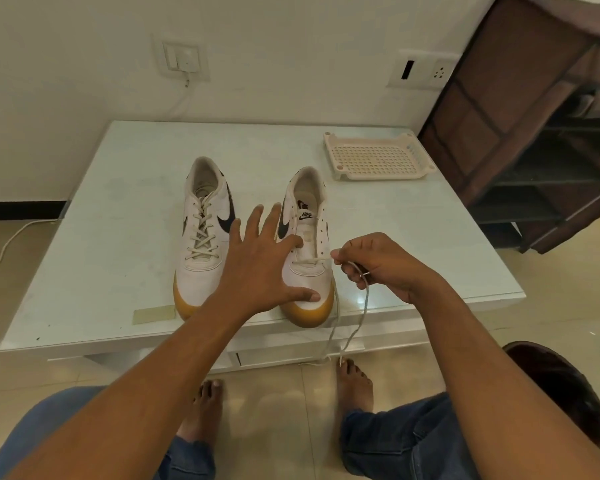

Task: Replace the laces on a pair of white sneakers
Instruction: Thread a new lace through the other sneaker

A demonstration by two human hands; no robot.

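Left hand [257, 268] lies open with its fingers spread over the unlaced sneaker [309, 277], thumb pressed on the white toe and fingertips reaching toward the tongue, steadying the shoe on the white table [118, 202]. Right hand [381, 265] pinches the pale lace [363, 306] just beside the lowest eyelets; the lace crosses only that bottom row, and its two ends hang over the table edge toward the floor. Beside it stands the laced sneaker [198, 275], threaded all the way up. Whether its lace is the new one I cannot tell, nor whether the held lace is going in or coming out. Read as threading, the job looks about half done: one shoe finished and this one at its first row, with every eyelet above it bare. A perforated tray [378, 157] sits well apart at the far corner.
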